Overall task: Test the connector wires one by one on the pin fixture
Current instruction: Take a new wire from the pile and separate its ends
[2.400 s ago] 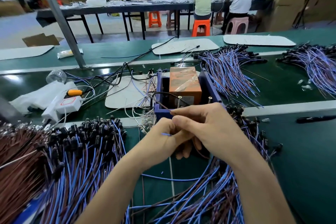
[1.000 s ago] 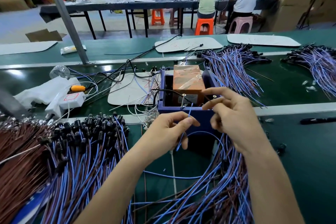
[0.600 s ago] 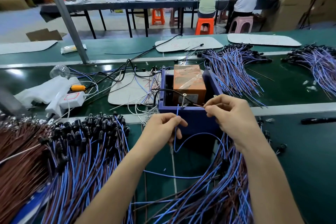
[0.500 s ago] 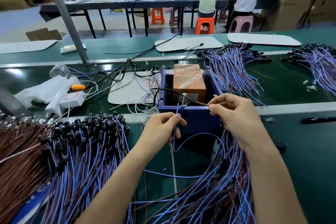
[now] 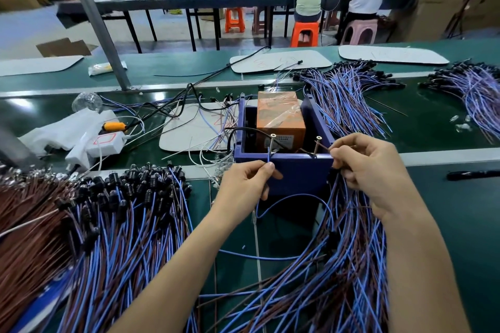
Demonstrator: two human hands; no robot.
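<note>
Snagging looked the main risk: blue lead (image 5: 297, 195) looped out of the loose pile (image 5: 324, 292) at lower right, so drag there could have pulled it off. Mid-frame, left hand (image 5: 243, 184) pinched the blue lead against the left pin (image 5: 272, 143), right hand (image 5: 370, 167) pinched the brown lead (image 5: 324, 146) at the right pin (image 5: 317, 143) of the pin fixture (image 5: 297, 174); either slipping would likely have read as a false fail.

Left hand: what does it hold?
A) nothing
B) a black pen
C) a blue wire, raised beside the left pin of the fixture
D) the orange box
C: the left hand pinches a blue wire that rises beside the left pin on the blue fixture.
</note>
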